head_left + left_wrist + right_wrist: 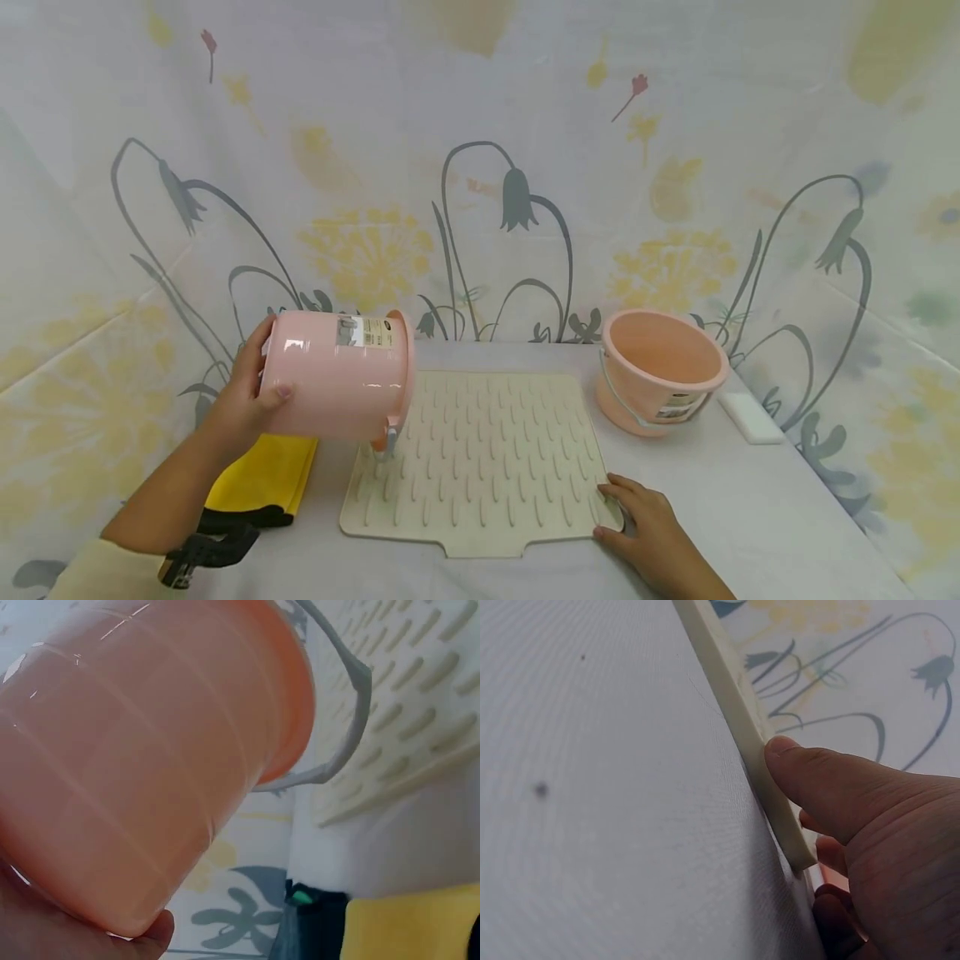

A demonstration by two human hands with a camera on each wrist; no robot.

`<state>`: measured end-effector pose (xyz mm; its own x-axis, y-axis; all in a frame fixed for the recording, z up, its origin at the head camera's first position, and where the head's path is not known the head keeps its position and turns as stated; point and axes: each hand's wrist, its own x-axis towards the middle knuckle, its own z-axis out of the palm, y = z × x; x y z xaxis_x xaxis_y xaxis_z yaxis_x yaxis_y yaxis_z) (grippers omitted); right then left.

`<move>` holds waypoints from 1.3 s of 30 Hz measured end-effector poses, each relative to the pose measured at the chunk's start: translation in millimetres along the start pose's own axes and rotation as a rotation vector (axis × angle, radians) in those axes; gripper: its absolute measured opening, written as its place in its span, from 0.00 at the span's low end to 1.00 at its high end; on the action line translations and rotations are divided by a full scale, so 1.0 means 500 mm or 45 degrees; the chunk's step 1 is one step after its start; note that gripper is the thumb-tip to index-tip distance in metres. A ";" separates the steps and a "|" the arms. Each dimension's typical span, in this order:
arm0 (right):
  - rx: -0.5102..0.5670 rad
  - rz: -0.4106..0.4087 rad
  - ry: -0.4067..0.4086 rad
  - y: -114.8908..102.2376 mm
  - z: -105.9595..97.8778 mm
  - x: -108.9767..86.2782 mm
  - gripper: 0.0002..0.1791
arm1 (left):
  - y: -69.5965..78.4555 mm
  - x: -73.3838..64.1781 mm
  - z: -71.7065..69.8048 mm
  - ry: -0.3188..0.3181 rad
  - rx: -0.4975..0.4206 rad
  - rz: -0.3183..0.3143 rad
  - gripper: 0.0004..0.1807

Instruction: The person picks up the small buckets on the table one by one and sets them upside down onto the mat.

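Note:
My left hand [251,387] grips a pink bucket [330,375] around its base. Tipped on its side, that bucket hangs in the air over the left part of a cream washboard [487,467], its mouth facing right. A grey handle [360,712] droops from its rim in the left wrist view. The bucket's inside is hidden. At the washboard's near right corner, my right hand [648,529] holds the board's edge. In the right wrist view the thumb [810,769] presses one side of the edge, with the fingers curled beyond it.
A second pink bucket [663,367] stands upright at the back right, beside a white block [752,418]. Yellow and black cloth [266,475] lies on the left, partly under my left arm. Flowered fabric hangs behind the white-covered table [720,492].

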<state>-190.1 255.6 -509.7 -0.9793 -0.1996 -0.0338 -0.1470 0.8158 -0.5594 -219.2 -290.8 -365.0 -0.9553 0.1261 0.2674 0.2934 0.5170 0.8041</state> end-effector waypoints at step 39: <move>0.057 -0.028 0.032 0.001 -0.002 -0.003 0.37 | 0.059 0.105 0.115 -0.250 0.539 0.020 0.53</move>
<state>-188.7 257.0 -508.9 -0.9791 -0.2033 -0.0003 -0.1631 0.7862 -0.5961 -262.8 -220.3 -357.6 -0.9517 0.2736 0.1391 0.3059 0.8086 0.5026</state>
